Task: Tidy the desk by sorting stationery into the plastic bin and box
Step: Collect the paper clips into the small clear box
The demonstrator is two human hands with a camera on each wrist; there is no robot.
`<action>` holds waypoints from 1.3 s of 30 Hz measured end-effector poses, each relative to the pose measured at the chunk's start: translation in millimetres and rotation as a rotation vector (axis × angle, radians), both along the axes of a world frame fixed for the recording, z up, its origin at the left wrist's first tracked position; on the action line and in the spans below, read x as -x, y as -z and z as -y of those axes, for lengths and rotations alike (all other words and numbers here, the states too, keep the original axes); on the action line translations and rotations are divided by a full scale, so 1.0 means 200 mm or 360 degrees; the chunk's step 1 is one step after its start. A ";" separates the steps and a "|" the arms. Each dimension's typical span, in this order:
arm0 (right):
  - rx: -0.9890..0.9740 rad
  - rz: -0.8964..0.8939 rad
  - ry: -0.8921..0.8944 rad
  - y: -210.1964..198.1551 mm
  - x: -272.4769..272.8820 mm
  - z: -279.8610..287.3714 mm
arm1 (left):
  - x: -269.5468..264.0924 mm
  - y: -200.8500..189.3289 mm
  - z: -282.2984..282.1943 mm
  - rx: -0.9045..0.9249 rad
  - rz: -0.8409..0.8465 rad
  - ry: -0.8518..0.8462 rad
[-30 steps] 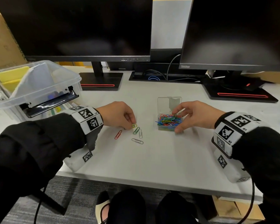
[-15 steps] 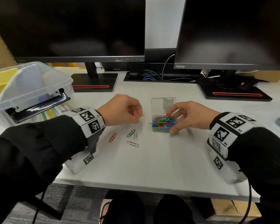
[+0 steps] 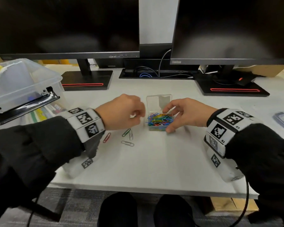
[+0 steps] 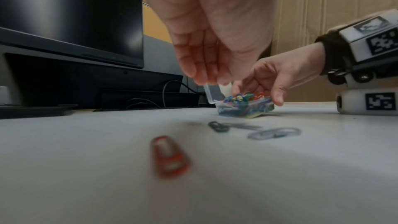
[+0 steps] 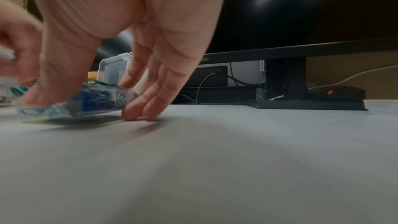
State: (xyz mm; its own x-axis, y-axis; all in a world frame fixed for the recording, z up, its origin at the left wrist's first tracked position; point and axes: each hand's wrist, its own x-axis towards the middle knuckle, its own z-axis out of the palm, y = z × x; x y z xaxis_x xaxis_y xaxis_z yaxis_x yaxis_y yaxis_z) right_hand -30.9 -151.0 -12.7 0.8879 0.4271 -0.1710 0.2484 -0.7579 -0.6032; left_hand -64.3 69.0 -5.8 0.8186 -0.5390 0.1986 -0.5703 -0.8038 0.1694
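A: Head view: small clear box (image 3: 160, 123) of coloured clips, lid up, mid counter (image 3: 154, 169). Right hand (image 3: 185, 114) clamped on it, thumb near side.

B: Left wrist view: left hand (image 4: 206, 43) just left of box, fingers curled together; contents can't tell. Red clip (image 4: 170, 156), green clip (image 4: 217, 126) loose nearby.

A: Right wrist view: two fingertips (image 5: 137, 110) planted beside box.

Clear glossy plastic on the little box (image 3: 159, 102), bright coated wire clips (image 3: 160, 119) heaped inside. The desk (image 3: 154, 161) looks smooth, matt white. Translucent plastic bin (image 3: 31, 82), faintly shiny. Monitors (image 3: 64, 25) glossy black; sleeves (image 3: 31, 145) soft matt cloth.
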 end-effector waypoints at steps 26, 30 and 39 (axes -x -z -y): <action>-0.0010 -0.0017 -0.0013 0.00 -0.01 -0.01 | 0.05 0.02 -0.05 0.0189 -0.0356 -0.0088; 0.0005 -0.0011 -0.0040 0.00 -0.03 -0.03 | 0.00 -0.02 0.06 0.0579 0.0115 -0.0078; 0.0003 0.0006 -0.0049 0.01 -0.05 -0.04 | -0.04 -0.01 0.15 0.0492 0.0093 -0.0057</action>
State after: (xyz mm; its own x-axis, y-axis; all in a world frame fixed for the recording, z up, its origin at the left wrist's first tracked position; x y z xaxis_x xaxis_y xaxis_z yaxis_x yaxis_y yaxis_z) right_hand -21.9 -142.4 -14.1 0.8749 0.4541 -0.1682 0.2742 -0.7508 -0.6009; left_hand -57.1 38.4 -3.1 0.8185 -0.4166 0.3957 -0.5583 -0.7392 0.3767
